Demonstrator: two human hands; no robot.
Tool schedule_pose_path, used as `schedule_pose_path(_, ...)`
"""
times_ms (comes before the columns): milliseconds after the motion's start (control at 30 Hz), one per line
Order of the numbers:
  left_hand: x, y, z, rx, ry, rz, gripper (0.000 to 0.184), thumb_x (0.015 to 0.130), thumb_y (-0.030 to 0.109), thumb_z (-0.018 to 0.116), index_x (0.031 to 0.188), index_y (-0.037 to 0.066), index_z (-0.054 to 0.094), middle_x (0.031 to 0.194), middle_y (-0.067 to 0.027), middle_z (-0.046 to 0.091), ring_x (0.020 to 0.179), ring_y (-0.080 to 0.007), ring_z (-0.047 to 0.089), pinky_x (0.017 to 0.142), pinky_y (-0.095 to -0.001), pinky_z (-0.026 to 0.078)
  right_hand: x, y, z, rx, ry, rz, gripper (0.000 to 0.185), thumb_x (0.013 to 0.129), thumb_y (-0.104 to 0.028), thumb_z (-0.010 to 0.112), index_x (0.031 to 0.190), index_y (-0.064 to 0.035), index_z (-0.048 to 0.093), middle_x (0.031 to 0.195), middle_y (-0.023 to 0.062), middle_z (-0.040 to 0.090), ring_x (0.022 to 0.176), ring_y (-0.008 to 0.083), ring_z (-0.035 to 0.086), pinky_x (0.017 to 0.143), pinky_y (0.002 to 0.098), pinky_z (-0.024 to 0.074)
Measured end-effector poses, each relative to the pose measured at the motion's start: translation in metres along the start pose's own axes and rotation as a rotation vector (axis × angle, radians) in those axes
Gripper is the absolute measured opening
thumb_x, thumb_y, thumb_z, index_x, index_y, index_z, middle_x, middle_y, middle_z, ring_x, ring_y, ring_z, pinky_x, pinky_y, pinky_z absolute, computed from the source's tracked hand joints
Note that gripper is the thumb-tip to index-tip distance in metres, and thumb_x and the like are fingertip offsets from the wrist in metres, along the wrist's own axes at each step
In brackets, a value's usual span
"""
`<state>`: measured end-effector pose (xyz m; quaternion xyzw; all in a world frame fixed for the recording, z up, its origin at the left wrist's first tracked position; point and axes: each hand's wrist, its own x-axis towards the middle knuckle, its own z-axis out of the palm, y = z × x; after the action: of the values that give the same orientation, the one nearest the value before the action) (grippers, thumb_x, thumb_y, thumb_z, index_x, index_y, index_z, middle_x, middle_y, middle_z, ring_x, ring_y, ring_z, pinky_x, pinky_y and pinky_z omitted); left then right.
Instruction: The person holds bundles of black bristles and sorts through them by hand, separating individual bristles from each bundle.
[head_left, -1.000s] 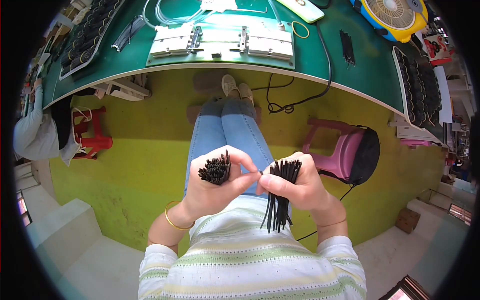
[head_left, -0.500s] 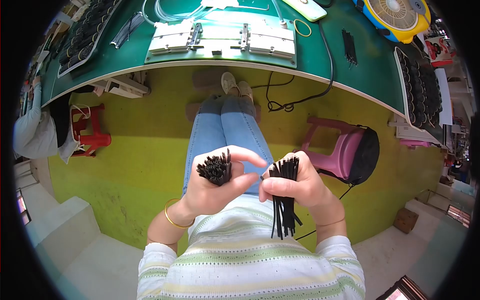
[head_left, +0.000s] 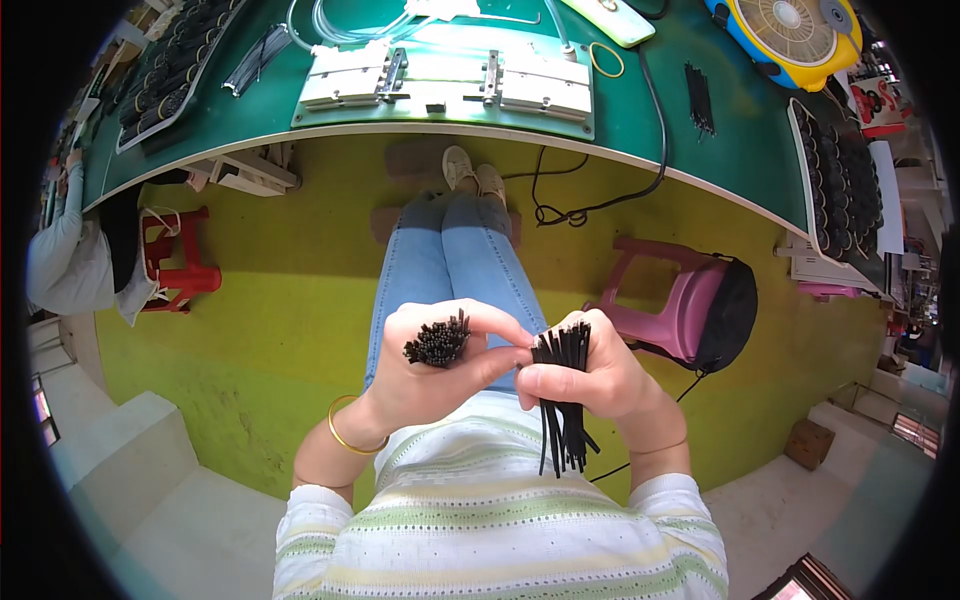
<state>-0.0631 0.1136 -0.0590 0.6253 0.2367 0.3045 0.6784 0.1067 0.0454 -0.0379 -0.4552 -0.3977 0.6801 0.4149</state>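
Note:
My left hand (head_left: 430, 375) is wrapped round a thick bundle of thin black strips (head_left: 438, 341), their ends facing up. Its thumb and forefinger reach right and meet the fingertips of my right hand (head_left: 605, 370). Between thumb and fingers my right hand grips a looser, fanned bundle of black strips (head_left: 565, 400), whose long ends hang down below the thumb. A small dark tip shows where the fingertips of both hands meet. Both hands are in front of my torso, above my lap.
A white metal fixture (head_left: 445, 85) stands on the green table (head_left: 740, 150), with a tray of black bundles (head_left: 840, 180) at right, loose black strips (head_left: 700, 98) and a yellow-blue fan (head_left: 790, 35). A pink stool (head_left: 680, 300) and a seated person (head_left: 75, 260) flank me.
My left thumb and forefinger opened a little, then came together again at my right fingertips. The strips in my right hand now hang straighter than at first.

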Motion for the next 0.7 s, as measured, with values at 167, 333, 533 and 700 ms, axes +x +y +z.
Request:
schedule_pose_path(167,0.0,0.004,0.002,-0.132,-0.008,-0.105,0.012,0.07,-0.007,0.064,0.079,-0.002,0.059,0.052,0.0054,0.043,0.046,-0.0001,0.036,0.042,-0.0165,0.029,0.0,-0.003,0.001,-0.02,0.024,-0.014,0.02,0.073,-0.009,0.059,0.055,0.001,0.056,0.05,0.0039,0.053,0.044,0.0073,0.044,0.043,0.0217,0.0354)
schedule_pose_path(333,-0.004,0.001,0.011,-0.257,0.121,-0.174,0.013,0.071,-0.006,0.065,0.081,-0.001,0.059,0.049,0.0076,0.04,0.045,0.0014,0.032,0.041,-0.0165,0.026,-0.001,0.0,0.007,-0.106,0.168,-0.133,0.023,0.076,-0.009,0.057,0.056,0.0015,0.055,0.049,0.0038,0.052,0.043,0.007,0.043,0.041,0.0217,0.0335)
schedule_pose_path(533,-0.004,-0.007,0.007,-0.049,0.106,0.074,0.015,0.071,-0.008,0.065,0.082,-0.001,0.058,0.048,0.0073,0.04,0.045,0.0011,0.033,0.041,-0.0159,0.026,-0.002,0.001,0.008,-0.092,0.148,-0.193,0.024,0.078,-0.008,0.053,0.057,0.0023,0.056,0.049,0.0044,0.052,0.041,0.0081,0.043,0.039,0.0223,0.0331)
schedule_pose_path(700,-0.005,-0.006,0.01,-0.028,0.129,0.107,0.014,0.071,-0.008,0.065,0.082,-0.001,0.058,0.048,0.0067,0.041,0.044,0.0011,0.033,0.04,-0.0159,0.026,-0.002,0.001,0.009,-0.118,0.15,-0.22,0.024,0.078,-0.008,0.052,0.057,0.0027,0.057,0.049,0.0049,0.052,0.04,0.0088,0.043,0.039,0.0225,0.0329)
